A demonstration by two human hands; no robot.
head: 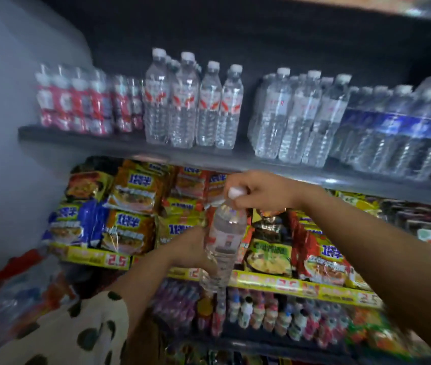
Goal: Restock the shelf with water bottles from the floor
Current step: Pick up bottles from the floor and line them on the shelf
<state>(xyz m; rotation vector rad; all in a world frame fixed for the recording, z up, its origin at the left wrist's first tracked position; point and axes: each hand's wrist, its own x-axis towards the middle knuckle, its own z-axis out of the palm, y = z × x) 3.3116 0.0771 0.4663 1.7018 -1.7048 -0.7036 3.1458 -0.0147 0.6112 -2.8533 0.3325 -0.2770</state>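
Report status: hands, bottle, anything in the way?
Right hand grips water bottle at the cap; left hand holds its body. Bottle below water shelf. Nothing in the way.

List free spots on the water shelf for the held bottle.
Gap between the red-label bottles and the plain-label group; bare shelf lip along the front. Left red packs and right blue-label bottles stand crowded.

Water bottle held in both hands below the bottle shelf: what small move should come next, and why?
Probably lift the water bottle up to the gap on the shelf between the red-accented bottles and the plain clear bottles. The right hand pinches it near the cap and the left hand supports its body, with the bottle below the shelf edge.
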